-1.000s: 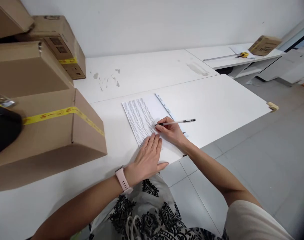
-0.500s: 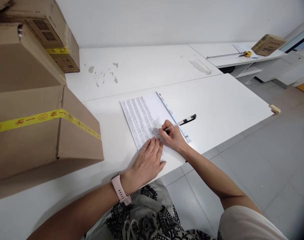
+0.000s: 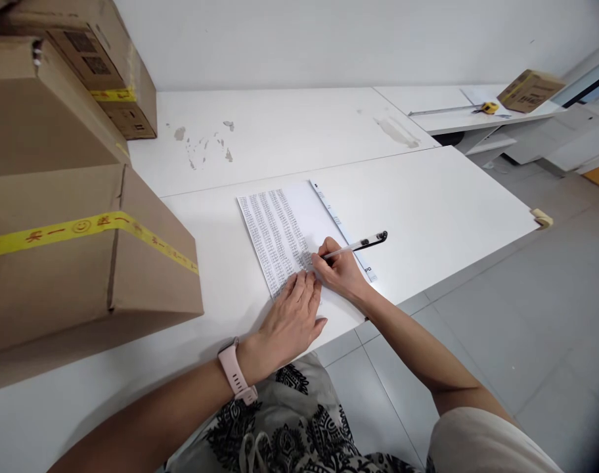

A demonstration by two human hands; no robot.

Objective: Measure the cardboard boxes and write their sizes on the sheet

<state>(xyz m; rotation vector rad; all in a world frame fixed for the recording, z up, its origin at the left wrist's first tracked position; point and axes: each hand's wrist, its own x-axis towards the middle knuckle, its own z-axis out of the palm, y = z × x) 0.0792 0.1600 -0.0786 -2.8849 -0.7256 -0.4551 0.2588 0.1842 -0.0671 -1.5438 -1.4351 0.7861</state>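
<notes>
A sheet of paper point(image 3: 299, 203) lies on the white table, its left part covered with columns of small dark writing. My right hand point(image 3: 343, 270) is closed around a pen point(image 3: 354, 246) with a clear barrel and a black clip. The pen's tip points down at the paper, by the end of a written column, and is mostly hidden by my fingers. Flat on the paper's lower edge rests my left hand point(image 3: 295, 314), fingers stretched out, holding nothing. A pale blue printed strip point(image 3: 335, 217) shows along the paper's right side.
Taped cardboard boxes point(image 3: 156, 263) stand at the left of the white table point(image 3: 418, 210). At the far right are a yellow tape measure point(image 3: 489, 108) and a small cardboard box point(image 3: 530, 90). Tiled floor lies beyond the table's front edge.
The pen's upper end has tipped slightly lower. My left hand stays in place on the paper. The view has shifted a little.
</notes>
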